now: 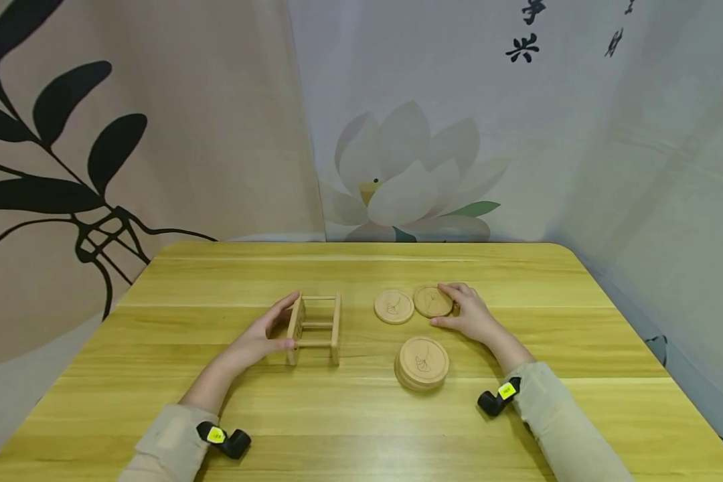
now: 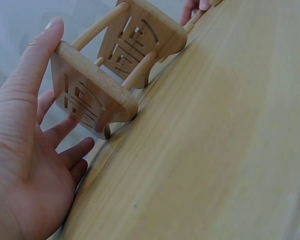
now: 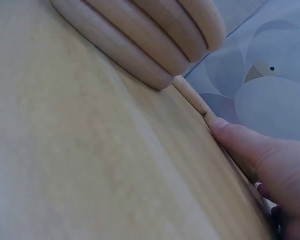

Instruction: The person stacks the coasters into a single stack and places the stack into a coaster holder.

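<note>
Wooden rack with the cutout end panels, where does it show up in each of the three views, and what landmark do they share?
Head: the wooden rack stands left of and below the picture's middle, held by the left hand.
Left wrist: upper left, both end panels showing.
Right wrist: not in it.
Shared landmark: the right hand, right of middle in head, at the top edge in left wrist, lower right in right wrist.

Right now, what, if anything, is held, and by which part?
The left hand grips the wooden rack by its left panel; the right hand pinches the rear right coaster by its rim.
</note>
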Demonstrator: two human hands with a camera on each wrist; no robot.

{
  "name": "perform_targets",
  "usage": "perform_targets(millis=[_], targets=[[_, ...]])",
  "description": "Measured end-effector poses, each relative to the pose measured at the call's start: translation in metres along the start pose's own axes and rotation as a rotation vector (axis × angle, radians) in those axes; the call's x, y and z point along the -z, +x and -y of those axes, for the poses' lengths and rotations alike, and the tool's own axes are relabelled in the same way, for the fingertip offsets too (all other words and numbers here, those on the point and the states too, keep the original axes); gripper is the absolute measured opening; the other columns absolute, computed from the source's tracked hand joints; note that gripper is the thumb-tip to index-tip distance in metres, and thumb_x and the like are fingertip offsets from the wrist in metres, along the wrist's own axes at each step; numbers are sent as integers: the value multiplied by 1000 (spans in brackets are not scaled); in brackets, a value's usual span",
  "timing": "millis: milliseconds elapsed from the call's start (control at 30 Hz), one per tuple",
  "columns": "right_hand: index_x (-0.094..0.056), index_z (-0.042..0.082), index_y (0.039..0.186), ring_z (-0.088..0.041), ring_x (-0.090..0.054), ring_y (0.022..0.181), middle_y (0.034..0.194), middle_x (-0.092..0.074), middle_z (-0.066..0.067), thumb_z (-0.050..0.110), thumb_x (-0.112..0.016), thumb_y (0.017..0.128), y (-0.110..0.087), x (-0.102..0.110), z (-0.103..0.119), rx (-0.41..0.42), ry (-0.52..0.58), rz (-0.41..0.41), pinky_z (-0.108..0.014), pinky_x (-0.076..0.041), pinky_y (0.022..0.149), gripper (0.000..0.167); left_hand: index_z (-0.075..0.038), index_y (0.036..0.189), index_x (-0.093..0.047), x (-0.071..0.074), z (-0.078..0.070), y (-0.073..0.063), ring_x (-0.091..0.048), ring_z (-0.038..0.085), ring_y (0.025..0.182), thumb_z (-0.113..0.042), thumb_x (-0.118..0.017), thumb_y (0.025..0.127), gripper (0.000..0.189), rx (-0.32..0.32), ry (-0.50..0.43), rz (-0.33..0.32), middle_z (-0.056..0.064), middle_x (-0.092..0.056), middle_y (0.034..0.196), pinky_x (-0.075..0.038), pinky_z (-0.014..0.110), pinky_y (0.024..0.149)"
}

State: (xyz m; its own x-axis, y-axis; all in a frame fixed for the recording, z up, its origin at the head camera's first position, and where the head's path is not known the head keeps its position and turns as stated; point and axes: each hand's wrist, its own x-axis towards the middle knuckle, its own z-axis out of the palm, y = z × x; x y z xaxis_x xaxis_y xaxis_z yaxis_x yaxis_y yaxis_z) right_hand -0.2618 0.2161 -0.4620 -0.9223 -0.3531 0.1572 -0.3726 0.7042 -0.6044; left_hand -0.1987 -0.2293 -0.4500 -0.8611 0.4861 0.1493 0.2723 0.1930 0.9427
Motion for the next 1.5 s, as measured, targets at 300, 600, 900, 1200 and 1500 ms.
perform_targets(millis=[300,600,900,1200,1500], targets=[[-43,2,143,-40,-34,125,136,-43,-20,41,-77,79,0,-1,-2,8,-16,-4,-58,-29,101,82,-20,154,-20,-1,-1,0,-25,43,134,-9,-68,89,82,9,3,-6,24,-27,149,-18,68,102],[-45,2,142,-40,-35,125,134,-44,-20,41,-77,79,-1,-2,-3,4,-3,-19,-58,-29,101,81,-19,154,-20,-1,-1,-1,-26,42,134,-11,-69,89,82,12,-2,-4,23,-28,150,-19,67,102],[-46,-1,140,-39,-36,124,132,-45,-20,36,-79,79,-2,-3,-3,15,41,-51,-55,-31,102,78,-21,154,-20,-1,-2,-1,-27,43,134,-7,-67,89,81,9,5,-7,24,-29,149,-19,68,102],[-45,-4,140,-39,-35,125,132,-43,-22,30,-79,80,-3,-2,-1,27,71,-66,-55,-32,102,76,-21,154,-21,0,-1,-1,-28,43,133,-9,-68,89,82,7,15,-10,24,-30,148,-19,67,102],[-45,-5,139,-40,-36,123,131,-43,-22,25,-80,80,-3,0,0,39,94,-109,-54,-35,99,76,-19,154,-20,0,0,0,-28,42,133,-9,-68,89,82,11,11,-9,23,-30,148,-22,67,101]])
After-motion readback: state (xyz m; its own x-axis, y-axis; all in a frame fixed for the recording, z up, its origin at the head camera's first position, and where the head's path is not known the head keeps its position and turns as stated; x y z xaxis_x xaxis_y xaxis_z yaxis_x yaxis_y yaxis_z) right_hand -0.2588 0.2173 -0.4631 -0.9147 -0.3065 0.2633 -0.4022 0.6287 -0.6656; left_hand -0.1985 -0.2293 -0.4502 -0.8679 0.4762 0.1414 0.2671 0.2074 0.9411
